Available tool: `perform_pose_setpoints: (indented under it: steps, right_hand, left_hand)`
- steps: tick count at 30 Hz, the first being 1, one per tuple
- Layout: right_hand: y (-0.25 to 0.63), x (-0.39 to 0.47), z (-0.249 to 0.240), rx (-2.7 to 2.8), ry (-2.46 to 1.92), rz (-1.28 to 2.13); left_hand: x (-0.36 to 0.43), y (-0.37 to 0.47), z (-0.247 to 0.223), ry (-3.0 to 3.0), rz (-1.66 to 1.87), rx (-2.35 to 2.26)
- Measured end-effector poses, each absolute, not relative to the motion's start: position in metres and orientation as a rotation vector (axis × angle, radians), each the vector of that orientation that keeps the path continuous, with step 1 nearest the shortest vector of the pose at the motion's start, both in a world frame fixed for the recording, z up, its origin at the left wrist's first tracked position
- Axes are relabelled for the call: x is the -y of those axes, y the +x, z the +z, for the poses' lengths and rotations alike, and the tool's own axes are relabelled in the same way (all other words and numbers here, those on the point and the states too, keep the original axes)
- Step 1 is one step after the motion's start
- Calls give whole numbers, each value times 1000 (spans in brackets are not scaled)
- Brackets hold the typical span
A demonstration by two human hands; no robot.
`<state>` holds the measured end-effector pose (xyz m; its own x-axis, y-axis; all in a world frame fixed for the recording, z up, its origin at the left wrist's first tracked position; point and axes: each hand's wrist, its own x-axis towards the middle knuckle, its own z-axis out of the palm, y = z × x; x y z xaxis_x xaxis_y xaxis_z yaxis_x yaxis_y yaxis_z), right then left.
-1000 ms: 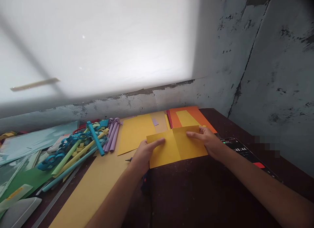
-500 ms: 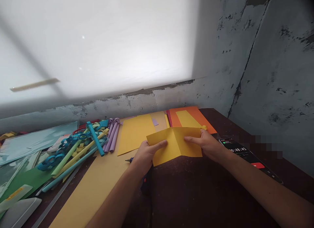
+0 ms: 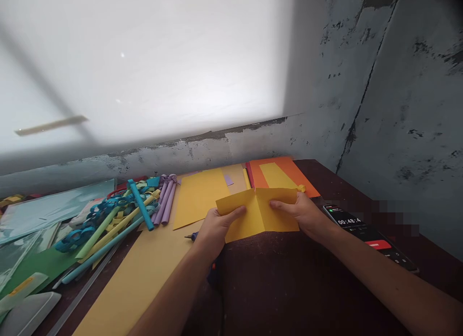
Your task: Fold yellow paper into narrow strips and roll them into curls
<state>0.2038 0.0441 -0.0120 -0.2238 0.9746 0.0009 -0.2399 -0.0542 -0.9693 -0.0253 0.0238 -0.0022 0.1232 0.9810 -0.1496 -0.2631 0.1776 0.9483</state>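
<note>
A yellow sheet (image 3: pixel 246 219) with an upright crease down its middle is held above the dark table. My left hand (image 3: pixel 217 230) grips its left edge, thumb on the near face and fingers behind. At its right edge my right hand (image 3: pixel 306 215) holds it the same way, the thumb lying across the face. A small yellow curl (image 3: pixel 301 188) shows just above my right hand. Beneath my left hand lies a dark blue tool (image 3: pixel 194 236) with a pointed tip, partly hidden by the hand.
Behind are a larger yellow sheet (image 3: pixel 198 196) and an orange sheet (image 3: pixel 307 184). Purple paper rolls (image 3: pixel 167 201) and a pile of blue and green paper curls (image 3: pixel 104 205) lie left. A phone (image 3: pixel 372 239) rests beside my right forearm, on the dark table (image 3: pixel 282 287).
The yellow sheet's lower crease has shifted slightly left, and my right thumb has moved slightly left on it. Both hands keep their hold.
</note>
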Motion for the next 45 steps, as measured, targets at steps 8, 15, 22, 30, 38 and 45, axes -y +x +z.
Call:
perform_pose_setpoints:
  steps: [8,15,22,30,38,45]
  right_hand:
    - [200,-43,-14,1142,-913,1495]
    - [202,-44,-15,1106,-874,1587]
    - [201,-39,-11,1149,-848,1640]
    - [198,-40,-14,1121,-852,1572]
    - [192,-37,-10,1081,-899,1503]
    - [197,-41,-14,1084,-901,1550]
  left_hand:
    - [-24,-22,-4,951,1184,-1016]
    - [-22,-23,0,936,1160,-1013]
    - [-23,-25,-1,941,1145,-1003]
    - [-23,-25,-3,925,1189,-1010]
    - [-22,-21,-1,900,1237,-1031]
    - [-23,-27,3,945,1109,-1023]
